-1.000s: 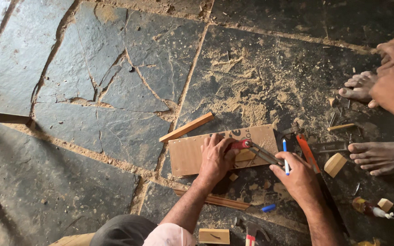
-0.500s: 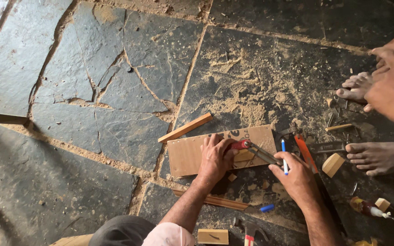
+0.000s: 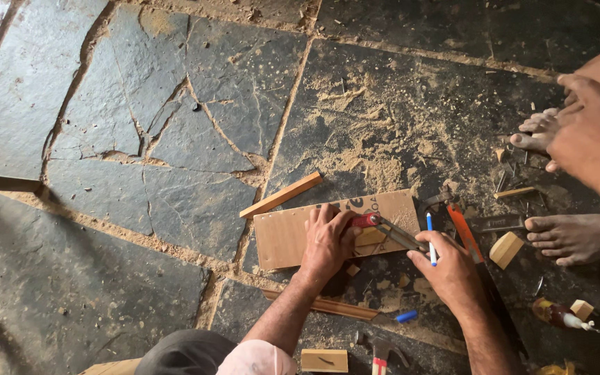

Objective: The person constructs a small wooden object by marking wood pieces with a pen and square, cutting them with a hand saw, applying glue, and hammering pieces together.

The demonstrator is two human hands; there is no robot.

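Left hand presses flat brown cardboard sheet, fingers closed around red-handled pliers — right hand grips blue-white pen. Keep downward pressure steady.

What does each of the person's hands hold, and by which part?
Left hand grips the pliers by their red handle; right hand pinches the blue-and-white pen near its lower end.

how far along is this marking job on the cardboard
Done: sawdust lies across the stone floor and cut wood blocks sit about, so sawing has happened. In hand: the left hand presses a red-handled tool onto the cardboard sheet, while the right hand holds a blue and white pen. Left: no drawn line on the cardboard is visible, and it looks uncut.
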